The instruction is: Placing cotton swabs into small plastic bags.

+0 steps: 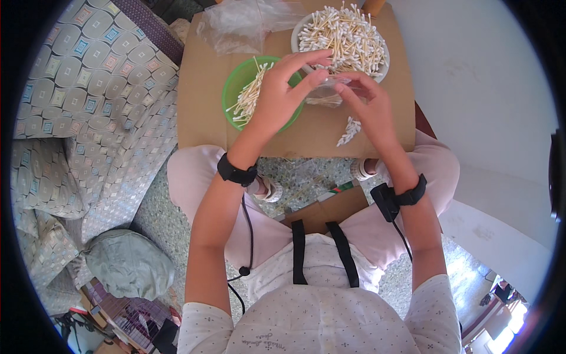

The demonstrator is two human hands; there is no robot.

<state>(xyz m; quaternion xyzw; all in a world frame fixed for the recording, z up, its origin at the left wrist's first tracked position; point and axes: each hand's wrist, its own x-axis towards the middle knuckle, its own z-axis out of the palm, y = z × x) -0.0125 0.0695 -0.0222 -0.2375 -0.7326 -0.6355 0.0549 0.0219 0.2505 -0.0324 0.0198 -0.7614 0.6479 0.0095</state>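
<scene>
A small clear plastic bag (326,92) sits between the two hands, above the near edge of the white bowl (387,66); the right hand (370,106) has its thumb and fingers clamped on the bag's film; the left hand (282,88) reaches in from the other side, its thumb at the bag's upper edge and its index finger stretched apart from the thumb (whether any of its fingers grip the film, I cannot tell); pale sticks show at the lower part of the bag, though whether they lie inside or beneath it is unclear.

The white bowl is heaped with cotton swabs (342,38); to its left, partly behind the left hand, a green bowl (226,88) holds a smaller, loosely aligned lot; a little bunch of white swab tips (349,131) shows just beside the right hand; all this is over the cardboard-covered tabletop (200,112), with a larger crumpled plastic bag (233,29) at its far left.

Farther out, a black band (236,171) circles the left wrist and another the right; patterned fabric (112,94) drapes at the left, above a speckled floor (162,203).
</scene>
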